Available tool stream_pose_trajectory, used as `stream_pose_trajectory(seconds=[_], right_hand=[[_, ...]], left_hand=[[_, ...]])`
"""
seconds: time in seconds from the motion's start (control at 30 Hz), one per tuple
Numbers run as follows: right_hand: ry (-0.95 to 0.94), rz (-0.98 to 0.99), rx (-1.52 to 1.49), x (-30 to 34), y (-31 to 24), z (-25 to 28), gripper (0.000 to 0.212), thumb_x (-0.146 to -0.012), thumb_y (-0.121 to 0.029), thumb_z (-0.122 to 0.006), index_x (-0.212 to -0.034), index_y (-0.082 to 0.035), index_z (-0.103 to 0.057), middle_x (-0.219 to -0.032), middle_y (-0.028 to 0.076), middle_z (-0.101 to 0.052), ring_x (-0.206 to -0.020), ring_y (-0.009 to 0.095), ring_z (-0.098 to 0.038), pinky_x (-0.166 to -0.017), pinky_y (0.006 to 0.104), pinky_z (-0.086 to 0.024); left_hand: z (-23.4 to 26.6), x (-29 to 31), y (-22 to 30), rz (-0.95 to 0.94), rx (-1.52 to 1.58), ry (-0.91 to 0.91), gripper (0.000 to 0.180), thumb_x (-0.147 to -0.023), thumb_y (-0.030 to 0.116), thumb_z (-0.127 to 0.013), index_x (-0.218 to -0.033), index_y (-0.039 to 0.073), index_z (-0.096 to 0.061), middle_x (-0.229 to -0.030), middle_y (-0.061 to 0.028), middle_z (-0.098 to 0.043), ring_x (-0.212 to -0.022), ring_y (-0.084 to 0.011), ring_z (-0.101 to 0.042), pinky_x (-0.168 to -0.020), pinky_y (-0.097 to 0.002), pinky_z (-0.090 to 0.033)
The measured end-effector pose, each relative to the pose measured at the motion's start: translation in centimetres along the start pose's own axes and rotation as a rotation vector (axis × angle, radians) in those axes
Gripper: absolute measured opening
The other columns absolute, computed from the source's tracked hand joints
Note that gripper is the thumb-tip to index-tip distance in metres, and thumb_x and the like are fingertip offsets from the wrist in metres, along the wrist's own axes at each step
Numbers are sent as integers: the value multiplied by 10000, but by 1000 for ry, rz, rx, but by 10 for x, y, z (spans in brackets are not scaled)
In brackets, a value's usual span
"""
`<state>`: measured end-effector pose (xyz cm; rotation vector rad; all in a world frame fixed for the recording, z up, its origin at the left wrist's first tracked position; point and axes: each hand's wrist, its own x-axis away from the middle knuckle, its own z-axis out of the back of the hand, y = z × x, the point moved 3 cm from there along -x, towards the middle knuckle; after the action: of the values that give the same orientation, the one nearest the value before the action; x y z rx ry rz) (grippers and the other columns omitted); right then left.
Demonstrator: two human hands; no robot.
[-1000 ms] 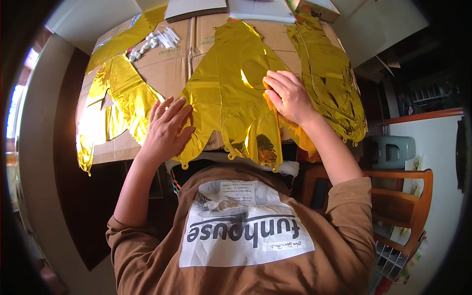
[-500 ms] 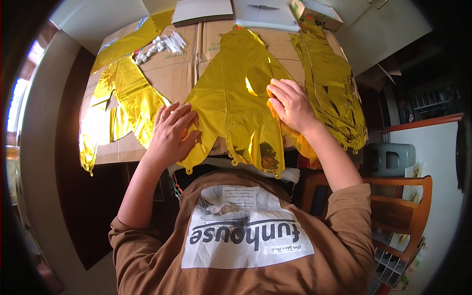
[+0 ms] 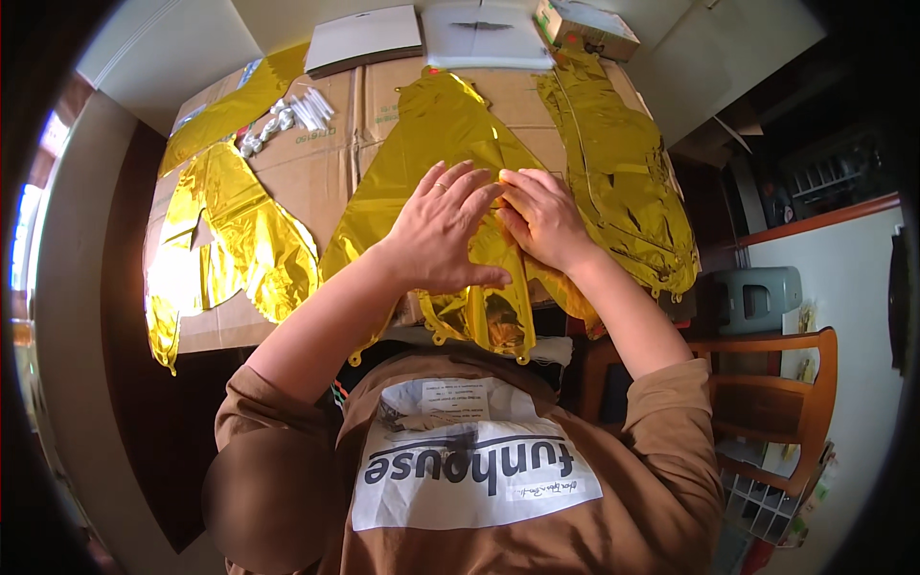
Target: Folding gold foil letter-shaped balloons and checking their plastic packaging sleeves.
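A flat gold foil balloon lies across the middle of the table, its lower lobes with small tabs hanging at the near edge. My right hand has its fingers and thumb closed on a fold of this foil at the balloon's right side. Beside it, my left hand spreads over the balloon's middle, fingers stretched out and thumb apart, its fingertips close to the right hand's. The left palm hides part of the foil, and whether it presses on it I cannot tell.
More gold foil lies at the left, the far left and the right. White sticks sit on the cardboard. A white flat box, a clear sheet and a carton line the back. A wooden chair stands right.
My left hand has moved right, from the balloon's left edge to its middle, next to the right hand. My right hand keeps hold of the fold. The view has shifted slightly.
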<state>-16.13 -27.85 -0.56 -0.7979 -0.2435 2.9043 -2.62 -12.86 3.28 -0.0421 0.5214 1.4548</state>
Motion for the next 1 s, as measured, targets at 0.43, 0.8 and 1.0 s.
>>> stream_pose_trajectory(seconds=[0.43,0.8,1.0], right_hand=[[89,-88,-128,0,4,17,321,-954,-220,-698,-1224,-47,-702,-1304,111,-659,-1263,286,-575,-1066,420,-471],[113,-1012,-62,173,-34,105,350,-985,-310,-723,-823,-6,-659,-594,-13,-500,-564,81,-438,-524,296,-368],[127,-1347,-892,194,-39,63,378,-1014,-416,-649,-1008,-43,-709,-868,44,-721,-737,114,-667,-666,248,-476]], left_hand=[[-32,10,-18,11,20,-62,1073,-698,748,-765,-1449,53,-442,-1518,-188,-443,-1474,-387,-365,-1234,-556,-249],[-32,11,-19,11,15,-85,1092,-720,819,-685,-1459,49,-452,-1513,-184,-441,-1487,-382,-338,-1246,-540,-225],[-32,11,-19,4,4,-72,1082,-719,809,-700,-1458,61,-443,-1510,-181,-447,-1478,-388,-355,-1229,-563,-249]])
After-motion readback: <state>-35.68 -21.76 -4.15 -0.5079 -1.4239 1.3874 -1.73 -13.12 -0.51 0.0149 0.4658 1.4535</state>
